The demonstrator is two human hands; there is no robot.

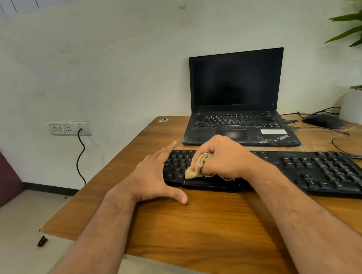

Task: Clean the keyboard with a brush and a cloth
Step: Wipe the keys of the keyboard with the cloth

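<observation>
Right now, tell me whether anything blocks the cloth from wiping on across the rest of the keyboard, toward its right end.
Nothing visible does. The right hand grips the tan cloth on the left part of the black keyboard, and the keys to the right lie bare. The left hand rests at the keyboard's left end, behind the path.

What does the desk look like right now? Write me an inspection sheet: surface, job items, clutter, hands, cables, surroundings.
Surface: wooden table, bare wood in front of the keyboard.
Job's things: black keyboard lies flat; tan cloth bunched on its left keys; brush: nothing seen.
Clutter: open laptop with dark screen behind the keyboard; black mouse at right; small sticker-like item at the far left corner.
Hands: left hand rests flat, fingers straight, at the keyboard's left end; right hand grips the cloth.
Cables: black cables run across the table at right; wall cord hangs from the socket panel.
Surroundings: white wall; potted plant at right.
</observation>
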